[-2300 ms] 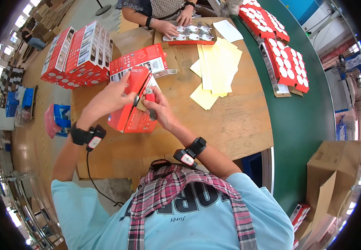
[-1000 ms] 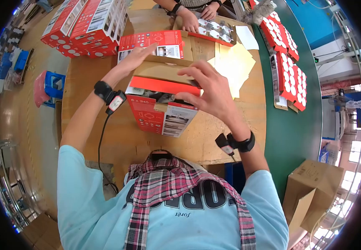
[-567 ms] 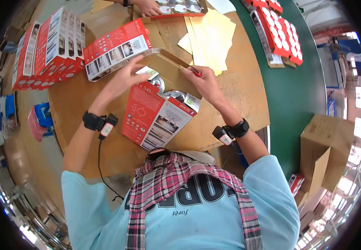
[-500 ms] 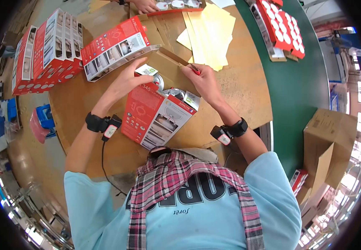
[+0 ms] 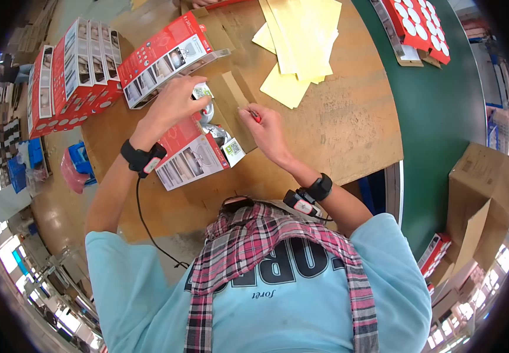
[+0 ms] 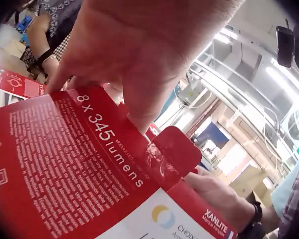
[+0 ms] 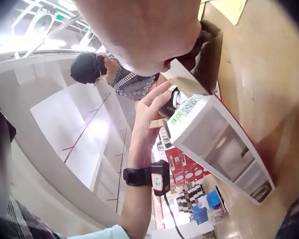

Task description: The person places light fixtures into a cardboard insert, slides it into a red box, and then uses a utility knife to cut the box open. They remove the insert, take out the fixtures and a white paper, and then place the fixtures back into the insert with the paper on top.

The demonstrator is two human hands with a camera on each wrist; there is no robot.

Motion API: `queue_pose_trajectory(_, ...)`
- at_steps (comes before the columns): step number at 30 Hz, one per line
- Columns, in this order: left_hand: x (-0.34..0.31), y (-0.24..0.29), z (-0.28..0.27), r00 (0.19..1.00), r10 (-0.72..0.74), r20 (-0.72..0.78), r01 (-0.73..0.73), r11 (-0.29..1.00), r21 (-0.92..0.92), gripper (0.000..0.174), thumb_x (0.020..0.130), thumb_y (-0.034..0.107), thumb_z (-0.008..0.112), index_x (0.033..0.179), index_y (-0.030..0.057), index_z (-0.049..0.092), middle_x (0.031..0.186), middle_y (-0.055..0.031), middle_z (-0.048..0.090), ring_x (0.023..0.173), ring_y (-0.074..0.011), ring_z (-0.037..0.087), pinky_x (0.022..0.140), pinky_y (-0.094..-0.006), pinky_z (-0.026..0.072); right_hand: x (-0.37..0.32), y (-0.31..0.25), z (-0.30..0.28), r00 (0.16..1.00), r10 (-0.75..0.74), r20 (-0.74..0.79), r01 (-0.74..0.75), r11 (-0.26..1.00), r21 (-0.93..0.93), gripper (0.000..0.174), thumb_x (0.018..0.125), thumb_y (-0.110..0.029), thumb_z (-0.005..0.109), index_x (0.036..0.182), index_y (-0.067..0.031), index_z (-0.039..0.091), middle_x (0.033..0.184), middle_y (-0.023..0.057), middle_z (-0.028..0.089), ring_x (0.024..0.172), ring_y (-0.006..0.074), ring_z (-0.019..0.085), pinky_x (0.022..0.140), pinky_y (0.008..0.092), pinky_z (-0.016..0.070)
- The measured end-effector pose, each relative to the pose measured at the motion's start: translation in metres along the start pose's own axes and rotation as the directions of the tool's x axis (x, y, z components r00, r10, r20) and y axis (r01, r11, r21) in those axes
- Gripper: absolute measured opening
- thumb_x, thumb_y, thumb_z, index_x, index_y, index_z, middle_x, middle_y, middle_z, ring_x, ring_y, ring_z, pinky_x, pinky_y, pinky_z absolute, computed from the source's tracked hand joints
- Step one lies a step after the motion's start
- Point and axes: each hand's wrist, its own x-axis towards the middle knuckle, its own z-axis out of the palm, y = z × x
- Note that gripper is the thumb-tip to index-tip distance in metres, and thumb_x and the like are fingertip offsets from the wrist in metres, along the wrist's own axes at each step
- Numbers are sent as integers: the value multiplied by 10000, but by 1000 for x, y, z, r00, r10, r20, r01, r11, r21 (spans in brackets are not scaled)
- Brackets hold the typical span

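An open red and white carton [image 5: 190, 159] stands tilted on the table, silvery round items [image 5: 216, 132] inside its top. My left hand [image 5: 175, 106] grips its upper left edge; in the left wrist view that hand [image 6: 129, 55] lies over the top of the "8 x 345 lumens" panel [image 6: 74, 159]. The right hand [image 5: 268, 134] holds a small red tool [image 5: 255, 116] in curled fingers, its fingertips touching the raised brown cardboard flap [image 5: 231, 97]. In the right wrist view, the carton's white end tab [image 7: 189, 109] lies below the right hand [image 7: 144, 35].
Another red carton [image 5: 163, 59] lies behind, beside a stack of red cartons [image 5: 75, 82] at left. Yellow sheets [image 5: 301, 41] lie on the wooden table [image 5: 348, 117]. At right, a green surface [image 5: 436, 117] bears red trays with white discs [image 5: 413, 23]. Another person's hand [image 5: 204, 3] shows at the top.
The two flat hands seen around the carton earlier are now at its edge and flap. Since half a second ago, the carton has tilted leftward and the right hand has come slightly closer to the body.
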Motion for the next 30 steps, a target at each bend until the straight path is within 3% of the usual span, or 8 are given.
queue_pose_trajectory(6, 3, 10, 4, 977, 201, -65, -173, 939, 298, 297, 860, 286, 601, 986, 24, 658, 807, -211, 644, 766, -368, 634, 705, -435, 505, -5, 3, -10, 999, 2, 44, -2, 1000, -12, 244, 886, -206, 588, 868, 33, 635, 641, 216, 560, 516, 297, 521, 531, 385, 415)
queue_pose_trajectory(9, 23, -4, -4, 992, 127, 16, -121, 896, 427, 265, 901, 293, 551, 947, 56, 662, 787, -217, 632, 732, -374, 626, 657, -447, 498, -6, 1, -9, 998, -25, 62, 26, 1000, -4, 237, 882, -203, 592, 888, 30, 636, 675, 209, 596, 539, 309, 546, 540, 384, 430)
queue_pose_trajectory(10, 27, -9, -5, 984, 152, -92, -107, 919, 381, 340, 926, 358, 508, 891, 61, 671, 779, -231, 621, 721, -391, 619, 642, -468, 488, -6, 4, -9, 997, -29, 67, 29, 1000, -2, 233, 878, -198, 596, 891, 31, 636, 680, 207, 604, 547, 318, 556, 543, 387, 435)
queue_pose_trajectory(14, 50, -65, 38, 986, -109, -123, 128, 980, 155, 465, 921, 452, 480, 823, 41, 675, 807, -235, 633, 760, -403, 623, 663, -500, 477, 0, 35, -12, 979, 19, 205, 6, 993, -119, 187, 859, -140, 587, 972, 3, 627, 808, 197, 634, 699, 325, 617, 598, 396, 465)
queue_pose_trajectory(17, 62, -71, 75, 976, -171, -131, 190, 971, 146, 522, 917, 494, 461, 813, 31, 677, 834, -238, 642, 803, -416, 623, 693, -516, 473, -14, 49, -14, 995, -93, 34, 98, 880, -466, 235, 829, -61, 549, 1058, -38, 593, 983, 173, 619, 888, 317, 612, 687, 402, 482)
queue_pose_trajectory(20, 73, -73, 95, 968, -242, -65, 249, 956, 153, 524, 918, 495, 447, 849, 30, 679, 859, -236, 649, 867, -430, 615, 732, -513, 473, -24, 27, -30, 989, -110, 102, 139, 930, -341, 327, 791, 21, 493, 1100, -64, 557, 1092, 139, 579, 993, 310, 577, 773, 402, 481)
queue_pose_trajectory(25, 82, -88, 116, 963, -260, -77, 265, 962, 71, 525, 922, 487, 438, 857, 24, 677, 879, -241, 646, 877, -430, 611, 750, -506, 466, -28, 67, -21, 935, -135, 328, 156, 987, -38, 425, 780, 80, 433, 1166, -56, 548, 1123, 133, 584, 1024, 300, 579, 847, 382, 464)
queue_pose_trajectory(30, 83, -105, 119, 951, -276, -139, 284, 958, 43, 531, 933, 474, 428, 860, 6, 668, 872, -246, 641, 872, -436, 602, 755, -493, 457, -34, 93, -23, 935, -108, 338, 15, 964, 266, 480, 735, 93, 416, 1191, -19, 519, 1105, 168, 608, 1061, 305, 586, 902, 387, 468)
